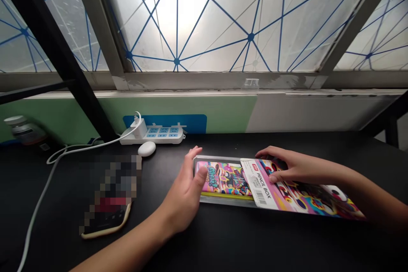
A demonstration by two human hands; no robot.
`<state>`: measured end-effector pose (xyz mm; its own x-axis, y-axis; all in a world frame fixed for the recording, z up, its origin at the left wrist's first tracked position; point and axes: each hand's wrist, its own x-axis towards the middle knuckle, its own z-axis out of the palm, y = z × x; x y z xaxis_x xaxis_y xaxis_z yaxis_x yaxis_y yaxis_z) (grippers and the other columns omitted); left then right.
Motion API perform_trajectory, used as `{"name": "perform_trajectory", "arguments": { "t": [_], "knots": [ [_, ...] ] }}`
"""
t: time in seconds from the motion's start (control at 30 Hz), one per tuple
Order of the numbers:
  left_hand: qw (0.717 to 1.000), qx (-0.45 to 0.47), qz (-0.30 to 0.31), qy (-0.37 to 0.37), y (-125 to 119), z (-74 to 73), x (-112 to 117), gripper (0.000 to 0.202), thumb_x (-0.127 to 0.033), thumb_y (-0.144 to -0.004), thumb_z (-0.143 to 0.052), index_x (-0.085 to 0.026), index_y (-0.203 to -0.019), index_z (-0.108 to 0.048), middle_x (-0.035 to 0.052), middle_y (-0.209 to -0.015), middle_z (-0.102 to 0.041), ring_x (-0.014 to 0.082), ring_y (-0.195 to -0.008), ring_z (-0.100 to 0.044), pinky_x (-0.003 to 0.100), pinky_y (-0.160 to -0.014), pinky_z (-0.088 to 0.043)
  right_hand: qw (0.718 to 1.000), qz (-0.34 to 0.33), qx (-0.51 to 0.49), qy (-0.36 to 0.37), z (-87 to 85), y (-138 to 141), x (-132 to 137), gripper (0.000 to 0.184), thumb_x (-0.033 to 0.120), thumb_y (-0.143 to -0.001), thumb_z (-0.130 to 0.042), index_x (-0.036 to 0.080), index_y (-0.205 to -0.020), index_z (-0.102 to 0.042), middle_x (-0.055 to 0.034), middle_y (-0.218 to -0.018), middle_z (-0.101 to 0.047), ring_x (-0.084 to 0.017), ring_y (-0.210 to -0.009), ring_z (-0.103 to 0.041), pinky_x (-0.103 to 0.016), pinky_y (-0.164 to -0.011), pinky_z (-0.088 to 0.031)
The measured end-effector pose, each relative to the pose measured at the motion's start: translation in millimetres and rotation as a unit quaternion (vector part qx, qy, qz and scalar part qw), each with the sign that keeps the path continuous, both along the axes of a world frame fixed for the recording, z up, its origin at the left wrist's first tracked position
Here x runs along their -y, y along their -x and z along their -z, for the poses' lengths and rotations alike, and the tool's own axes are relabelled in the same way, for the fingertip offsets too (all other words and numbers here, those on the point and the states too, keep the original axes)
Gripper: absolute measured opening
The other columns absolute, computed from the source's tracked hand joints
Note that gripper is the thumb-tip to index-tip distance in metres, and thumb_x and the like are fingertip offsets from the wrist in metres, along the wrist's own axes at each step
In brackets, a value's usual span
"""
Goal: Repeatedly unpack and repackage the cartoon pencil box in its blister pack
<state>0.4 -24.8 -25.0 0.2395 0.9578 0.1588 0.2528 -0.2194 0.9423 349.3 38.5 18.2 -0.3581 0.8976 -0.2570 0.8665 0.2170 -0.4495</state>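
Pink, multicolour-printed sleeve (pixel 263 185), labelled "PENCIL BOX", covers the right-hand portion of a shallow tray (pixel 228 201); the tray's left portion is exposed, showing a cartoon-print pencil case (pixel 225 178) with a yellow lower edge; the assembly lies on the black desk (pixel 223 242), directly ahead of me and right of centre. My left hand (pixel 181 199) clasps the tray's left end, thumb over the near side, fingers at the far corner; my right hand (pixel 287 168) pinches the sleeve, thumb on the printed face, fingers over the far edge. Left of the tray: a smartphone (pixel 111 221), its screen partly pixelated; a white oval case (pixel 147 148); behind these, a white power strip (pixel 164 137) bearing a charger plug (pixel 139 128); a white cable (pixel 41 199) runs from the plug toward the near left.
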Motion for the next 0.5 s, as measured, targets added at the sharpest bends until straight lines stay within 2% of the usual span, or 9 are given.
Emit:
{"name": "perform_trajectory", "arguments": {
  "t": [0.1, 0.27, 0.37, 0.43, 0.5],
  "knots": [
    [1.000, -0.019, 0.018, -0.004, 0.7, -3.0, 3.9, 0.067, -0.069, -0.099, -0.031, -0.031, -0.154, -0.025, 0.0067, -0.168, -0.016, 0.0322, -0.155, -0.011, 0.057, -0.122, -0.017, 0.999, -0.029, 0.014, -0.020, -0.1, 26.7, -1.7, 0.071, 0.068, -0.076, -0.069, 0.029, -0.134, -0.060, -0.0078, -0.138, -0.060, -0.036, -0.124, -0.057, -0.040, -0.102, -0.048],
    [0.998, -0.048, 0.024, -0.034, 3.9, -4.0, 2.7, 0.068, -0.067, -0.100, -0.030, -0.029, -0.156, -0.022, 0.0066, -0.170, -0.011, 0.0285, -0.156, 0.000, 0.055, -0.124, -0.011, 0.994, -0.078, 0.050, -0.065, -4.9, 101.4, -3.1, 0.063, 0.072, -0.082, -0.060, 0.026, -0.125, -0.064, -0.0119, -0.127, -0.064, -0.036, -0.109, -0.061, -0.048, -0.094, -0.048],
    [0.996, -0.065, 0.018, -0.051, 4.9, -2.5, 1.2, 0.063, -0.064, -0.102, -0.032, -0.029, -0.154, -0.027, 0.0073, -0.169, -0.016, 0.0284, -0.156, -0.005, 0.054, -0.124, -0.014, 0.980, -0.142, 0.052, -0.129, -1.9, 144.6, -3.8, 0.050, 0.065, -0.092, -0.051, 0.022, -0.112, -0.067, -0.0125, -0.111, -0.068, -0.033, -0.100, -0.063, -0.048, -0.092, -0.045],
    [0.995, -0.072, -0.003, -0.063, 5.3, -1.4, -0.9, 0.058, -0.061, -0.103, -0.033, -0.029, -0.151, -0.033, 0.0084, -0.166, -0.023, 0.0283, -0.155, -0.012, 0.053, -0.124, -0.016, 0.970, -0.167, 0.052, -0.170, 2.1, 162.2, -3.4, 0.046, 0.059, -0.097, -0.046, 0.021, -0.113, -0.066, -0.0128, -0.107, -0.069, -0.032, -0.099, -0.063, -0.050, -0.094, -0.043],
    [0.995, -0.071, -0.027, -0.063, 5.8, -0.4, -3.8, 0.053, -0.058, -0.104, -0.033, -0.028, -0.147, -0.039, 0.0091, -0.163, -0.029, 0.0277, -0.154, -0.018, 0.053, -0.123, -0.019, 0.959, -0.169, 0.055, -0.223, 5.2, 166.0, -1.2, 0.047, 0.057, -0.098, -0.047, 0.020, -0.122, -0.062, -0.0147, -0.113, -0.068, -0.033, -0.106, -0.063, -0.054, -0.099, -0.040]
  ]
}}
